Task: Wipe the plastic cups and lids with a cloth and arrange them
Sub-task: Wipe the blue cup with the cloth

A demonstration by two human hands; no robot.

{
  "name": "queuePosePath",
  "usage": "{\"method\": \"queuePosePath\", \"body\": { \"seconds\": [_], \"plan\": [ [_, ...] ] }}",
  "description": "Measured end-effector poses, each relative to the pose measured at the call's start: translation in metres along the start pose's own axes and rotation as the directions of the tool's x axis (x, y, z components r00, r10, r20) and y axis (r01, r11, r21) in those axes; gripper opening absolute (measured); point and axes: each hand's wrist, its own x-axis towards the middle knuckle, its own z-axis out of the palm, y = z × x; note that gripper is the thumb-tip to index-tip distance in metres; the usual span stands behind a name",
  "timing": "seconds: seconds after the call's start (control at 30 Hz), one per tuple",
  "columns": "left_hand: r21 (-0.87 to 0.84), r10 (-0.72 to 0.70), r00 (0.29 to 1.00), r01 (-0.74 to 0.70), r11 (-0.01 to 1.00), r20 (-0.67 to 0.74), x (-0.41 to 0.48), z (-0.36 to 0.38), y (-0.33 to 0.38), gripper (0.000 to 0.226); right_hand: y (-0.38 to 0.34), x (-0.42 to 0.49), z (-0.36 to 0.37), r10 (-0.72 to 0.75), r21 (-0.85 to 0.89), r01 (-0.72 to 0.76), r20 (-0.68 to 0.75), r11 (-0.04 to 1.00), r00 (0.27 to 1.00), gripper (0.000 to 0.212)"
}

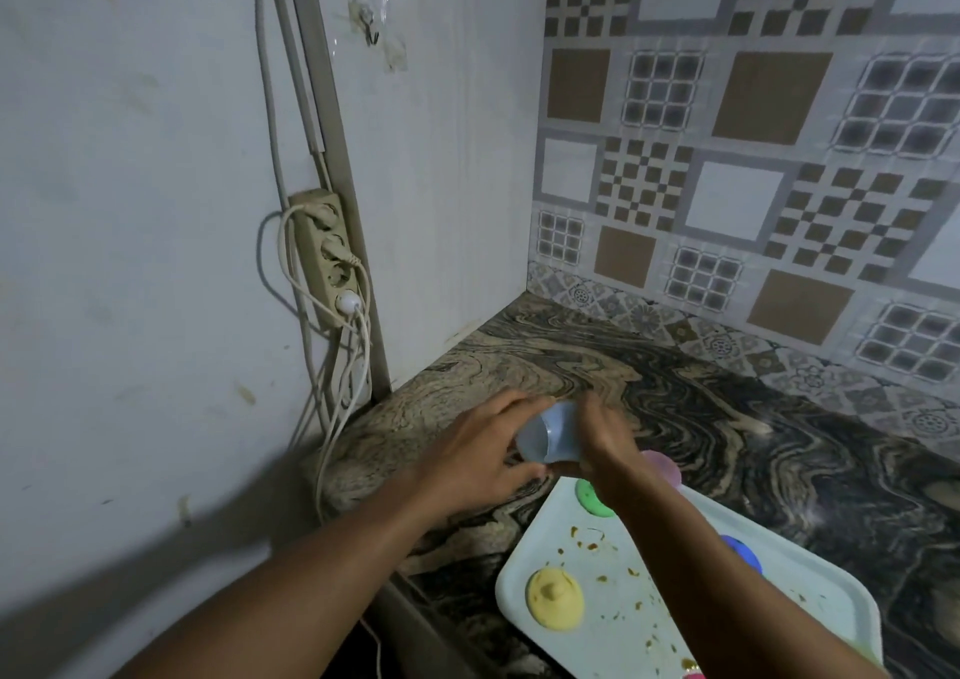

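Note:
A pale blue plastic cup (pixel 549 434) lies on its side between both hands, above the marbled counter (pixel 727 408), its mouth facing me. My left hand (pixel 478 450) curls its fingers round the cup's rim side. My right hand (pixel 602 434) grips the cup from the right. On a white tray (pixel 623 600) lie a yellow lid (pixel 555 598), a green lid (pixel 589 496) and a blue lid (pixel 743 554), the last two partly hidden by my right forearm. A pink lid (pixel 662 465) sits by the tray's far edge. No cloth shows.
Brown crumbs and stains dot the tray. A power strip (pixel 327 257) with plugged white cables hangs on the left wall beside the counter's end. A patterned tile wall (pixel 753 159) backs the counter. The counter's front edge runs below the tray at lower left.

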Motion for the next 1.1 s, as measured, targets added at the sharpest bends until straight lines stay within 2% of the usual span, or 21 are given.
{"method": "queuePosePath", "body": {
  "seconds": [0.07,0.1,0.2,0.27,0.33,0.47,0.53,0.6,0.7,0.87,0.93,1.1],
  "plan": [
    [0.066,0.044,0.998,-0.047,0.997,0.047,-0.005,-0.002,-0.011,0.076,0.001,0.006,-0.003,0.222,0.063,-0.229,0.106,0.971,0.969,0.035],
    [0.05,0.014,0.999,-0.017,0.999,0.05,-0.007,-0.003,-0.016,0.075,0.001,0.012,-0.005,0.316,0.081,-0.329,0.14,0.941,0.938,0.038],
    [-0.065,-0.206,0.974,0.213,0.975,0.089,-0.016,-0.014,-0.032,0.073,0.011,0.028,-0.011,0.433,0.173,-0.455,0.149,0.874,0.889,0.055],
    [-0.009,-0.305,0.925,0.315,0.949,0.226,-0.022,-0.019,-0.043,0.075,0.02,0.032,-0.016,0.434,0.217,-0.455,0.138,0.864,0.89,0.055],
    [0.054,-0.343,0.868,0.348,0.936,0.359,-0.029,-0.021,-0.051,0.077,0.031,0.031,-0.016,0.435,0.257,-0.46,0.151,0.85,0.888,0.053],
    [0.123,-0.374,0.796,0.361,0.924,0.475,-0.037,-0.007,-0.057,0.08,0.054,0.028,-0.015,0.395,0.373,-0.471,0.264,0.8,0.88,0.062],
    [0.161,-0.403,0.766,0.375,0.913,0.502,-0.042,0.006,-0.064,0.084,0.065,0.025,-0.015,0.37,0.413,-0.472,0.305,0.779,0.878,0.067],
    [0.196,-0.416,0.751,0.369,0.909,0.513,-0.047,0.017,-0.069,0.085,0.073,0.022,-0.014,0.353,0.41,-0.472,0.333,0.781,0.874,0.063],
    [0.202,-0.404,0.742,0.352,0.914,0.535,-0.051,0.028,-0.07,0.083,0.08,0.019,-0.016,0.317,0.358,-0.437,0.346,0.825,0.883,0.053],
    [0.202,-0.38,0.733,0.324,0.924,0.564,-0.047,0.034,-0.066,0.081,0.083,0.012,-0.023,0.281,0.372,-0.419,0.371,0.828,0.885,0.058],
    [0.195,-0.37,0.738,0.316,0.929,0.565,-0.046,0.034,-0.066,0.081,0.083,0.011,-0.026,0.274,0.398,-0.417,0.369,0.817,0.888,0.061],
    [0.205,-0.382,0.731,0.324,0.923,0.565,-0.042,0.036,-0.07,0.096,0.072,0.006,-0.037,0.274,0.399,-0.374,0.286,0.837,0.918,0.047]
  ]
}}
